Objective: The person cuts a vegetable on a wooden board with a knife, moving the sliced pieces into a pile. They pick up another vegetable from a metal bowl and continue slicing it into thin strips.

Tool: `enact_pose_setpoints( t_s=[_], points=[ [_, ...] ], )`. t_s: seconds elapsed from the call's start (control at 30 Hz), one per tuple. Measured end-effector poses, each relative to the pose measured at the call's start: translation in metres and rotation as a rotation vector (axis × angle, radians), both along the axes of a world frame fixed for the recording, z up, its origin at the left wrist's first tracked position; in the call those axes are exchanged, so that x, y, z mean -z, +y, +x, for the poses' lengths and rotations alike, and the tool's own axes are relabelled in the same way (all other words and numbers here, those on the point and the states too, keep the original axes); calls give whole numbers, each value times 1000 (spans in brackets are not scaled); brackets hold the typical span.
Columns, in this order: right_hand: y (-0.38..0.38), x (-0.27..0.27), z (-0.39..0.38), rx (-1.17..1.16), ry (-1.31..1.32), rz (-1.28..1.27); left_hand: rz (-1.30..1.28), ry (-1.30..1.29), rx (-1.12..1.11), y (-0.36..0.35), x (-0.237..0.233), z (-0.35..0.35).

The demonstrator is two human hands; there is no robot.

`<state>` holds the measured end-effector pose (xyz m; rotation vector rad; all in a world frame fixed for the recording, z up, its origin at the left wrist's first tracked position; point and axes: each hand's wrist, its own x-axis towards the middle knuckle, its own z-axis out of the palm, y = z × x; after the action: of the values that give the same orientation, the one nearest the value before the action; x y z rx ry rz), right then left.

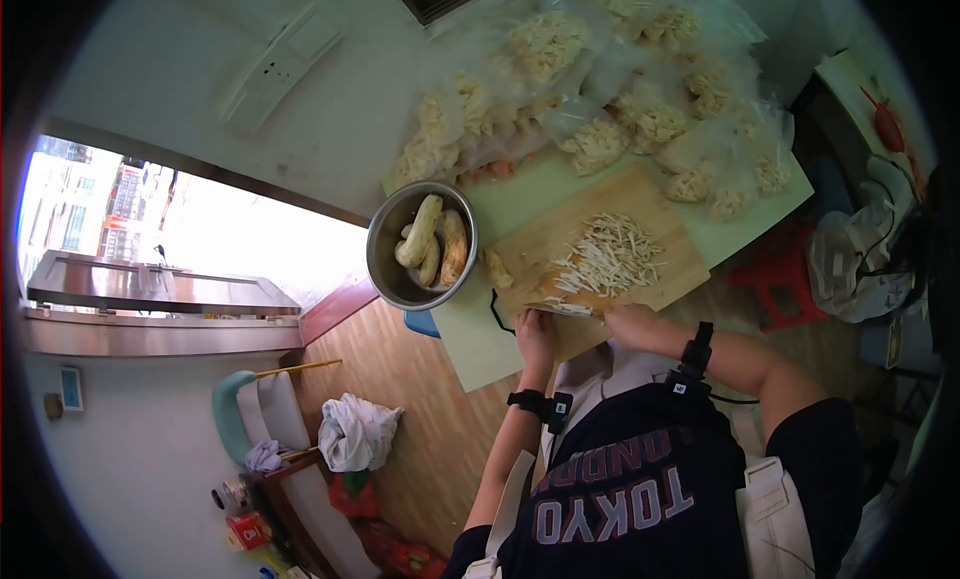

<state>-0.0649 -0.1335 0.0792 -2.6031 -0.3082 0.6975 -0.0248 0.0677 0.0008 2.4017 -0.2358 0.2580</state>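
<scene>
On a wooden cutting board (685,254) lies a spread of thin pale strips (612,249). My right hand (632,325) is closed at the board's near edge, around what appears to be the handle of a knife (568,310). The blade points left, with some strips along it. My left hand (535,337) is at the blade's far end, fingers bent together; what they hold is hidden. A short peeled piece (498,270) rests on the board's left side. Left of the board, a metal bowl (378,247) holds several peeled pale roots (424,229).
Clear plastic bags (595,144) filled with pale pieces cover the back of the green table (465,349). A red stool (785,284) stands at the right. On the floor at the left are a white bag (357,434) and a chair (270,409).
</scene>
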Motion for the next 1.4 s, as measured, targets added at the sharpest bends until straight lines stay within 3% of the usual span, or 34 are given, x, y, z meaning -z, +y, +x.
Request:
enact_pose_setpoints(
  t_s=[0.27, 0.37, 0.43, 0.53, 0.73, 0.97, 1.07, 1.17, 1.23, 1.4],
  points=[
    [20, 36, 25, 63, -121, 194, 22, 57, 5, 0, -8, 0],
    [14, 37, 32, 25, -18, 93, -4, 39, 31, 0, -4, 2],
    [5, 18, 25, 156, -26, 140, -60, 8, 74, 4, -5, 0],
    [-13, 21, 15, 41, -115, 71, -51, -7, 95, 5, -6, -1],
    [3, -10, -3, 41, -33, 45, 29, -30, 48, 3, 1, -1],
    [6, 11, 4, -34, -19, 52, -9, -37, 38, 2, 3, -2],
    [21, 35, 14, 7, -186, 132, 12, -27, 45, 3, 1, -1],
    [28, 45, 29, 86, -82, 154, 45, -68, 61, 5, 4, -1],
    [21, 45, 40, 14, 4, 167, 28, -55, 85, 4, 3, 0],
    [-7, 37, 21, 114, -41, 104, -68, -62, 82, 8, -2, -4]
  ],
)
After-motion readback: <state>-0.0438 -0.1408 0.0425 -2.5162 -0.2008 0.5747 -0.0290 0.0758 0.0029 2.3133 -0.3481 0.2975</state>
